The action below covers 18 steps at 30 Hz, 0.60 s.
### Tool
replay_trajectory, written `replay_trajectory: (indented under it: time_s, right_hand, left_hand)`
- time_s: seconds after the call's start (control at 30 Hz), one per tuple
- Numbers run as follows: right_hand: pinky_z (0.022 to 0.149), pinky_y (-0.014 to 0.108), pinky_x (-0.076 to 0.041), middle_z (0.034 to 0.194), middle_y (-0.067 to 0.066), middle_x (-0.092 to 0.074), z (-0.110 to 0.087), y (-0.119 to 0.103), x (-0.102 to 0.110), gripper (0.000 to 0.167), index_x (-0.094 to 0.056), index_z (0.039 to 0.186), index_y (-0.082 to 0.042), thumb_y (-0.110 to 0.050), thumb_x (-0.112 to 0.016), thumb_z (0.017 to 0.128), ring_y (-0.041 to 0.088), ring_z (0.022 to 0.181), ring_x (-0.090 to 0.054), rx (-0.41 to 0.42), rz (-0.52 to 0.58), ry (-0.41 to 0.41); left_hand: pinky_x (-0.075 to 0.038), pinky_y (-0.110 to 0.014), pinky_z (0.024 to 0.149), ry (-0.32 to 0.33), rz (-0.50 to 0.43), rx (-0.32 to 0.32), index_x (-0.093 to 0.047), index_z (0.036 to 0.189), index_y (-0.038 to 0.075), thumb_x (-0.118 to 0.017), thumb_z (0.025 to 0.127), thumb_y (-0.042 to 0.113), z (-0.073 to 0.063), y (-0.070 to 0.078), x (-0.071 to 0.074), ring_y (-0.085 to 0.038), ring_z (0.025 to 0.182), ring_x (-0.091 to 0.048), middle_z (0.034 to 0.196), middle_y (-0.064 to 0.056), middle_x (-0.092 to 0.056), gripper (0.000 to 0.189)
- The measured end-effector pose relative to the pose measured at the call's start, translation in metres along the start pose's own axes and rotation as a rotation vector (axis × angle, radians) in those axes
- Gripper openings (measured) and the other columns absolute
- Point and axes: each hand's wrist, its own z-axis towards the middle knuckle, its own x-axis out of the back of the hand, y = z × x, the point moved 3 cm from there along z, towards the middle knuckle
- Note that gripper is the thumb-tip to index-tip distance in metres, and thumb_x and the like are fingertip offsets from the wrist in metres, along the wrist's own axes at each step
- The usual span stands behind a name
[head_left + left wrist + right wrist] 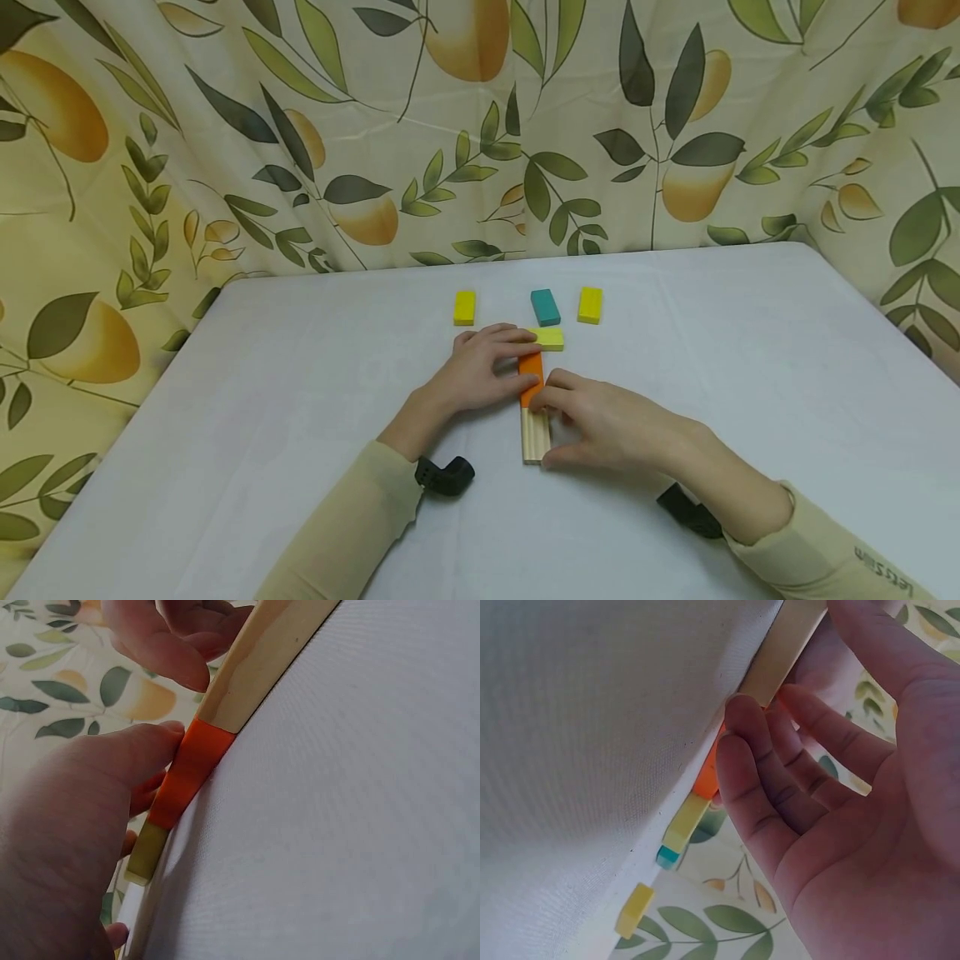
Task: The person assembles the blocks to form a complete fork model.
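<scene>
A bare wooden block (535, 442), an orange block (531, 365) and a yellow-green block (552, 339) meet end to end on the white table. The yellow-green one lies crosswise at the far end. My left hand (483, 367) reaches over from the left, fingers extended, thumb tip on the orange block and other fingertips at the yellow-green one. From the right, my right hand (618, 421) holds the wooden block, bent fingers where it meets the orange block and thumb by its near end. In the left wrist view, the orange block (191, 769) sits flush against the wooden one.
Farther back on the white table (300, 375) stand a yellow block (465, 307), a teal block (545, 307) and another yellow block (590, 305). The teal one is just behind the yellow-green block. A curtain (450, 167) with a fruit-and-leaf print hangs behind the table.
</scene>
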Motion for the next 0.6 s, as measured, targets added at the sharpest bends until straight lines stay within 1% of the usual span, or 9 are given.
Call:
replay_trajectory:
  time_s: [0.4, 0.6]
  right_hand:
    - [0.071, 0.025, -0.049, 0.107, -0.006, -0.052, 0.0005, -0.0015, -0.0004, 0.047, -0.066, 0.119, -0.012, -0.036, -0.084, 0.083, 0.008, 0.084, -0.054, -0.003, 0.006, -0.01]
    - [0.072, 0.026, -0.048, 0.103, -0.008, -0.053, 0.0005, -0.002, -0.0007, 0.045, -0.065, 0.117, -0.013, -0.035, -0.084, 0.083, 0.008, 0.084, -0.054, -0.012, 0.019, -0.013]
  left_hand:
    - [-0.023, -0.055, 0.11, -0.002, -0.008, -0.004, -0.064, 0.139, 0.026, -0.067, 0.095, 0.041, -0.0001, 0.0005, 0.0006, -0.014, 0.142, -0.035, 0.145, 0.01, -0.054, 0.046]
    - [-0.023, -0.055, 0.111, -0.01, -0.021, -0.008, -0.065, 0.138, 0.026, -0.067, 0.095, 0.04, -0.0008, 0.0016, 0.0009, -0.013, 0.142, -0.035, 0.144, 0.01, -0.055, 0.045]
